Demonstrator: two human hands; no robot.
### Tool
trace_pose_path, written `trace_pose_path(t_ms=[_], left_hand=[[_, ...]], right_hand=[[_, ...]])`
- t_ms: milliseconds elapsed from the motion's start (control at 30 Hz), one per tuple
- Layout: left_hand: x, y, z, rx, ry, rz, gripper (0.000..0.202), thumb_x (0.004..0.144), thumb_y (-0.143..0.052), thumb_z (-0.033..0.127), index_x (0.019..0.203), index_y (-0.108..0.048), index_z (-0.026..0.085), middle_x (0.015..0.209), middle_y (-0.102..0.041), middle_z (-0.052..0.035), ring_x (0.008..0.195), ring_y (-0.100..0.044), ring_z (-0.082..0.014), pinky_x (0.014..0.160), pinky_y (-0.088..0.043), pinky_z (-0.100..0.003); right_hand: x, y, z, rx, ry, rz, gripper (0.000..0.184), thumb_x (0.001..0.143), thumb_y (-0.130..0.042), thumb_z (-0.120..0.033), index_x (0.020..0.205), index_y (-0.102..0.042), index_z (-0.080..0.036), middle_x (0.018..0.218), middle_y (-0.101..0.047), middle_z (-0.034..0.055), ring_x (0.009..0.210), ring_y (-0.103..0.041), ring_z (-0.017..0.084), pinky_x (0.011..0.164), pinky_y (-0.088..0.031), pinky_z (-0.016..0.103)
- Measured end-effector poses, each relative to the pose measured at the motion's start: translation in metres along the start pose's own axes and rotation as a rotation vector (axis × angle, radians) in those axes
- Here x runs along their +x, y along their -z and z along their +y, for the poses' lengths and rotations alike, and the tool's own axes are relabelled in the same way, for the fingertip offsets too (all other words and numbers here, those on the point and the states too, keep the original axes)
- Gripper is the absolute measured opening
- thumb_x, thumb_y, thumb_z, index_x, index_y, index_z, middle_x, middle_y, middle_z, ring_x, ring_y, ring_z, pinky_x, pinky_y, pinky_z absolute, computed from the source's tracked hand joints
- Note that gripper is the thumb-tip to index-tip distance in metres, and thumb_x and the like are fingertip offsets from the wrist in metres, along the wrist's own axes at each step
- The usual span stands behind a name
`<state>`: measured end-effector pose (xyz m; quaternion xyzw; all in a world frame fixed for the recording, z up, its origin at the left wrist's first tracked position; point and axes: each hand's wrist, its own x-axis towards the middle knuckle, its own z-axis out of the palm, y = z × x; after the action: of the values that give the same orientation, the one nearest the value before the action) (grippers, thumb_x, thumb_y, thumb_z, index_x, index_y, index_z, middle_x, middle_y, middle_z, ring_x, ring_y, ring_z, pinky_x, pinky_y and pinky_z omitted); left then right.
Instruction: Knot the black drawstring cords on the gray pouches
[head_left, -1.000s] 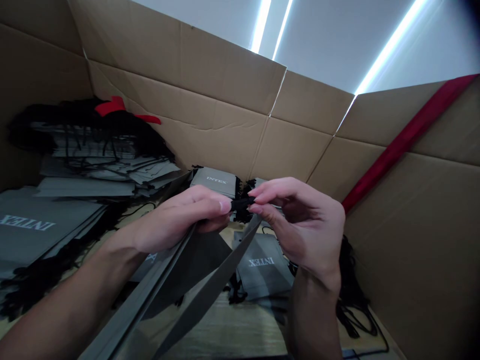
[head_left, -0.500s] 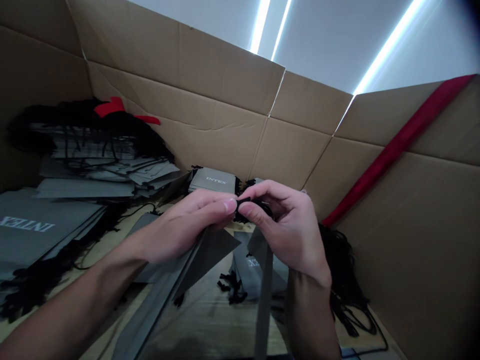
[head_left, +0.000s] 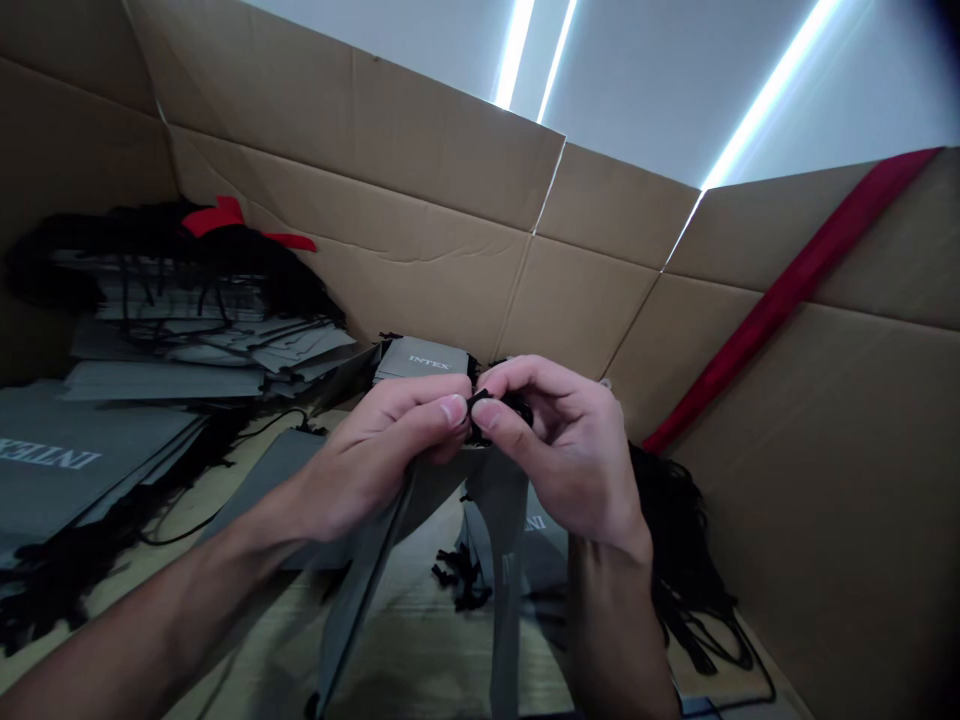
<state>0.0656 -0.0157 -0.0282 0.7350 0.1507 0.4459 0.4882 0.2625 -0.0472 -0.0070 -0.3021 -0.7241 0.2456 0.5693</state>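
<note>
My left hand (head_left: 390,455) and my right hand (head_left: 574,450) meet at the middle of the view, thumbs and fingers closed. Between their fingertips they pinch a black cord (head_left: 478,400), part of which bunches inside my right palm. Grey fabric of a drawstring bag (head_left: 507,590) hangs below the hands in two flaps, one under each hand. Whether both flaps belong to a single bag, I cannot tell. Behind the right flap, a small stack of grey bags (head_left: 547,545) printed INTEX lies on the table, with knotted black cord ends at its left.
Cardboard walls (head_left: 420,230) surround the wooden table (head_left: 420,620). A tall pile of grey bags (head_left: 180,335) stands at left, a red strip (head_left: 217,215) on top, with an INTEX stack (head_left: 52,450) in front. Black cords (head_left: 675,530) lie at right, under a red band (head_left: 795,290).
Both hands keep their pinch on the black cord, which has shifted slightly between the fingertips. The hanging grey flaps have swung and now hang narrower. The view has moved slightly.
</note>
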Motion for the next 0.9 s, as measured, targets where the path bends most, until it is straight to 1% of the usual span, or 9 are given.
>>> trace_pose_path(t_ms=[133,267,333,400,467,567,700,800,900], left_hand=[[-0.002,0.003,0.007,0.026,0.054,-0.021,0.046,0.116,-0.054,0.051,0.082,-0.053,0.019,0.080,-0.046,0.0018,0.073,-0.039,-0.0140,0.064,-0.036,-0.026],[-0.002,0.009,0.014,0.118,0.108,-0.109,0.042,0.114,-0.059,0.052,0.089,-0.060,0.019,0.082,-0.051,0.0022,0.072,-0.043,-0.0127,0.060,-0.036,-0.024],[-0.001,0.012,0.015,0.205,0.050,-0.137,0.042,0.116,-0.057,0.048,0.087,-0.062,0.018,0.080,-0.052,0.0025,0.071,-0.045,-0.0121,0.061,-0.037,-0.024],[0.000,0.012,0.016,0.263,-0.047,-0.146,0.039,0.117,-0.054,0.040,0.085,-0.063,0.018,0.079,-0.053,0.0027,0.071,-0.047,-0.0114,0.063,-0.038,-0.023],[-0.001,0.011,0.016,0.310,-0.112,-0.148,0.037,0.117,-0.053,0.031,0.084,-0.063,0.018,0.080,-0.057,0.0026,0.073,-0.049,-0.0108,0.065,-0.039,-0.022],[-0.001,0.007,0.020,0.360,-0.140,-0.135,0.037,0.115,-0.052,0.026,0.081,-0.062,0.017,0.078,-0.058,0.0024,0.072,-0.051,-0.0107,0.065,-0.039,-0.022],[-0.003,0.001,0.025,0.374,-0.171,-0.126,0.038,0.114,-0.052,0.025,0.078,-0.058,0.017,0.070,-0.049,0.0039,0.066,-0.044,-0.0099,0.060,-0.036,-0.023],[-0.005,-0.002,0.026,0.391,-0.190,-0.111,0.034,0.114,-0.052,0.024,0.083,-0.064,0.016,0.073,-0.053,0.0025,0.067,-0.045,-0.0106,0.059,-0.037,-0.024],[-0.009,-0.004,0.026,0.406,-0.214,-0.111,0.030,0.114,-0.054,0.025,0.090,-0.070,0.016,0.076,-0.057,0.0009,0.068,-0.047,-0.0123,0.061,-0.039,-0.026]], right_hand=[[0.001,0.002,0.000,0.012,-0.001,0.025,0.013,0.093,-0.089,-0.025,0.097,-0.077,-0.021,0.084,-0.074,-0.0005,0.069,-0.063,0.012,0.057,-0.051,0.023],[-0.002,0.009,0.001,0.038,0.010,0.059,0.012,0.096,-0.088,-0.026,0.100,-0.077,-0.023,0.090,-0.074,0.0002,0.076,-0.066,0.012,0.063,-0.052,0.022],[-0.003,0.012,0.001,0.076,0.005,0.012,0.024,0.091,-0.095,-0.028,0.109,-0.079,-0.024,0.095,-0.075,0.0007,0.083,-0.070,0.014,0.067,-0.056,0.022],[-0.002,0.012,0.000,0.120,-0.002,-0.066,0.038,0.083,-0.102,-0.029,0.114,-0.080,-0.025,0.099,-0.077,0.0010,0.086,-0.073,0.016,0.068,-0.059,0.022],[0.001,0.011,0.000,0.149,-0.001,-0.111,0.035,0.080,-0.105,-0.030,0.107,-0.083,-0.024,0.094,-0.079,0.0005,0.083,-0.076,0.016,0.069,-0.061,0.022],[0.005,0.008,-0.002,0.180,0.009,-0.106,0.025,0.081,-0.104,-0.032,0.090,-0.083,-0.022,0.083,-0.079,-0.0006,0.074,-0.075,0.014,0.069,-0.062,0.023],[0.009,0.007,0.001,0.191,-0.022,-0.111,0.032,0.077,-0.106,-0.042,0.084,-0.082,-0.021,0.081,-0.078,0.0002,0.074,-0.074,0.016,0.069,-0.062,0.024],[0.010,0.009,0.006,0.188,-0.040,-0.125,0.041,0.075,-0.105,-0.054,0.082,-0.081,-0.021,0.080,-0.077,0.0012,0.076,-0.073,0.017,0.069,-0.060,0.026],[0.011,0.011,0.012,0.228,-0.034,-0.172,0.045,0.075,-0.103,-0.059,0.084,-0.082,-0.020,0.080,-0.076,0.0017,0.077,-0.072,0.017,0.071,-0.059,0.026]])
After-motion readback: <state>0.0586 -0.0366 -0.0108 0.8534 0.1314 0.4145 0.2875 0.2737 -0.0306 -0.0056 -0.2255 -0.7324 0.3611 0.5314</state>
